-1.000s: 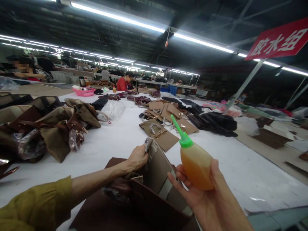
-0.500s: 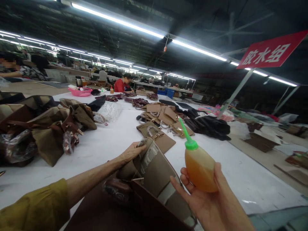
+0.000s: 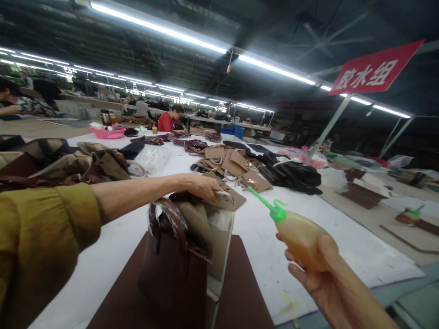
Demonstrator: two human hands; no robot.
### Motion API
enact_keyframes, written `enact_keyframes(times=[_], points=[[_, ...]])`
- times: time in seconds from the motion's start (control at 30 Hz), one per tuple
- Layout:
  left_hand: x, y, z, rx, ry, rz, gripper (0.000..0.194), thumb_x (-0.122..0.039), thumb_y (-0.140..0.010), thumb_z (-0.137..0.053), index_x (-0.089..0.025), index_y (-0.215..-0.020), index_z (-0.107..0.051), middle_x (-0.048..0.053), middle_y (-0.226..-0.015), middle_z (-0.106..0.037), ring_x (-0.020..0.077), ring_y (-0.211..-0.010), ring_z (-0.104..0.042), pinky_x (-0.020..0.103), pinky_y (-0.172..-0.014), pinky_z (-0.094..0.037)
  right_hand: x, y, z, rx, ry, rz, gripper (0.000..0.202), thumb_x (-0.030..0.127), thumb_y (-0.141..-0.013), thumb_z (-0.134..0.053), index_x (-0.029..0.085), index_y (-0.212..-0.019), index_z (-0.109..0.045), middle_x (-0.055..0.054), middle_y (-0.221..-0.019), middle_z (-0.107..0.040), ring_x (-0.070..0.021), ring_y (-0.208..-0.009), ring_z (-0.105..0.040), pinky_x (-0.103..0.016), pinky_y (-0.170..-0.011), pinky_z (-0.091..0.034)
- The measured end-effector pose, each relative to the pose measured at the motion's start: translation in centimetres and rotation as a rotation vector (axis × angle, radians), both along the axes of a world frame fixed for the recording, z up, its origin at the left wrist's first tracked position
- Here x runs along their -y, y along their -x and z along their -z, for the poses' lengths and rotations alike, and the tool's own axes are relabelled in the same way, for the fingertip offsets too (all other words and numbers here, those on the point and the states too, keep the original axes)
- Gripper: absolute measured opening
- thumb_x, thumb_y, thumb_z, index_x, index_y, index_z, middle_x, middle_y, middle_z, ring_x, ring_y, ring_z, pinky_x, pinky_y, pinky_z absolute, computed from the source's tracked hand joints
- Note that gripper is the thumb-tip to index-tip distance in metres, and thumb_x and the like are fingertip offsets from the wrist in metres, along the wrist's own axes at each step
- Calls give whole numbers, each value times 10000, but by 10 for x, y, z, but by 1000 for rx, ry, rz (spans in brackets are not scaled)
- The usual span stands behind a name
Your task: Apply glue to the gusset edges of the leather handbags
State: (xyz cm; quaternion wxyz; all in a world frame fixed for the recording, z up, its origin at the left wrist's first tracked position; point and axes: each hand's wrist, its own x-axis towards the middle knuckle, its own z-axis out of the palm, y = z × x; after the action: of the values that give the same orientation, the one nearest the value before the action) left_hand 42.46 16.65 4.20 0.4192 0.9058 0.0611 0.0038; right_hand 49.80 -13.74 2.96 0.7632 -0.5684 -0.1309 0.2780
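Rows of fluorescent lights (image 3: 157, 27) run over a deep workshop whose far left dissolves into murk; a patterned sleeve (image 3: 34, 106) there is cut off by the frame. Below it, brown and olive bags (image 3: 103, 160) crowd the table's left side, partly hidden by the worker's mustard sleeve (image 3: 44, 228). Behind them I see a pink basin (image 3: 108, 133), then someone in a red top (image 3: 165, 122).

Nearer, the brown handbag (image 3: 168, 269) stands open on a dark brown panel (image 3: 240, 283), its base running out of frame and its interior mostly in shadow. Plastic film wraps its handles. The left hand (image 3: 206, 186) reaches over its mouth, fingertips pinched on the top of the raised beige side; the pale bit under them is hard to make out.

Beyond lie tan bag pieces (image 3: 233, 163) and black material (image 3: 291, 176) on the white table covering (image 3: 254, 219). To the right of the bag and apart from it, the right hand (image 3: 329, 283) curls around a squeeze bottle (image 3: 298, 228) of amber liquid, thumb across it, the fingers partly hidden beneath; its green nozzle slants up and left. Farther right rises a red sign (image 3: 377, 68) on a pole.
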Motion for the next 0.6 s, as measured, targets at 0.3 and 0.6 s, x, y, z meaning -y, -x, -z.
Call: enact_keyframes(times=[0.3, 0.6], points=[[-7, 0, 47, -288, -35, 296, 182, -289, -692, -624, -130, -772, -662, -37, -631, -566, 109, -614, -464, 198, -566, -376, 5, -40, 18, 676, 345, -81, 512, 516, -712, -660, 213, -1104, -532, -20, -769, -656, -177, -602, -543, -255, -522, -468], [-11, -8, 62, -397, 105, 316, 234, -320, -670, -659, -159, -838, -681, -18, -777, -662, 138, -695, -552, 219, -634, -454, 8, -39, 43, 840, 486, -33, 502, 508, -726, -655, 245, -1127, -508, -31, -1026, -662, -224, -916, -628, -235, -722, -520]])
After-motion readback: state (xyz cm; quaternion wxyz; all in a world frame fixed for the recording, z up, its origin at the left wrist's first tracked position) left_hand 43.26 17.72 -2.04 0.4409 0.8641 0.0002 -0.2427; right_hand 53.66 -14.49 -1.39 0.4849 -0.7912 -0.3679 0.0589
